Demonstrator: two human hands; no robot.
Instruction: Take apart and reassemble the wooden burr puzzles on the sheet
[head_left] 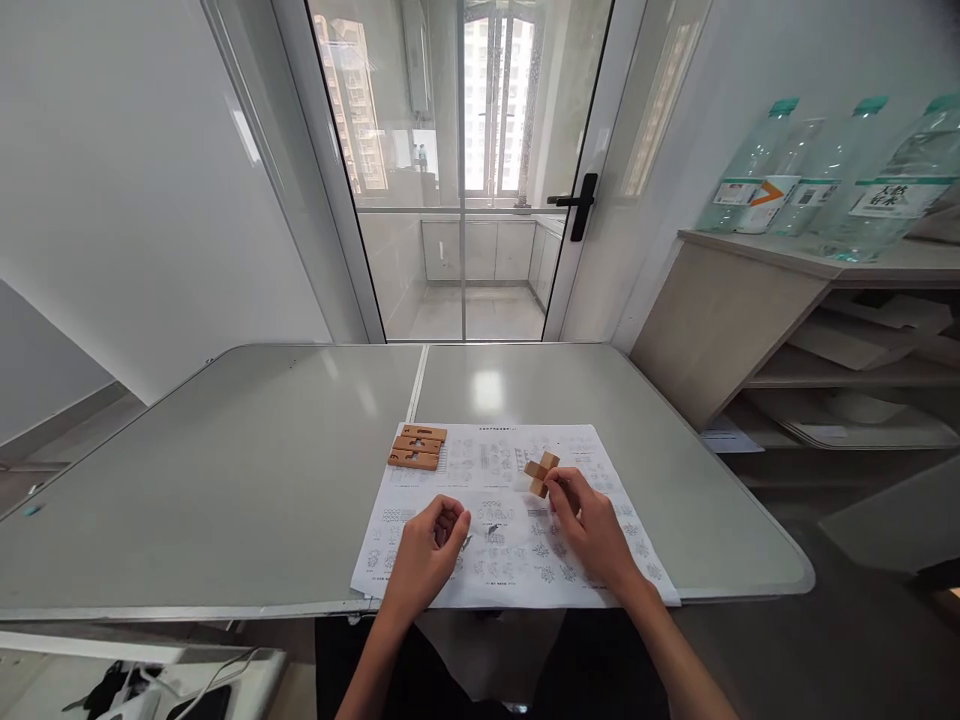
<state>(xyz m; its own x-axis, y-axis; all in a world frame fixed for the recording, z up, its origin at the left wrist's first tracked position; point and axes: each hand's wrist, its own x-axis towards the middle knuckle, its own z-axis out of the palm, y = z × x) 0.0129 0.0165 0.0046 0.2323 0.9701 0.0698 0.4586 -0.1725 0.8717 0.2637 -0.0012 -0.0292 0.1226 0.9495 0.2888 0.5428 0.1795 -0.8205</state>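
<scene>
My right hand point(589, 525) pinches a small cross of joined wooden puzzle pieces point(541, 471), held just above a printed instruction sheet point(517, 520). My left hand point(426, 555) rests on the sheet's near left part with its fingers curled inward; nothing shows inside them. Three loose notched wooden bars point(416, 447) lie side by side at the sheet's far left corner, apart from both hands.
The sheet lies on a grey folding table point(225, 480) with a seam down its middle. A shelf point(787, 330) carrying large water bottles point(825, 170) stands to the right. A glass door point(465, 170) is behind the table. Cables lie on a white surface point(172, 690) at lower left.
</scene>
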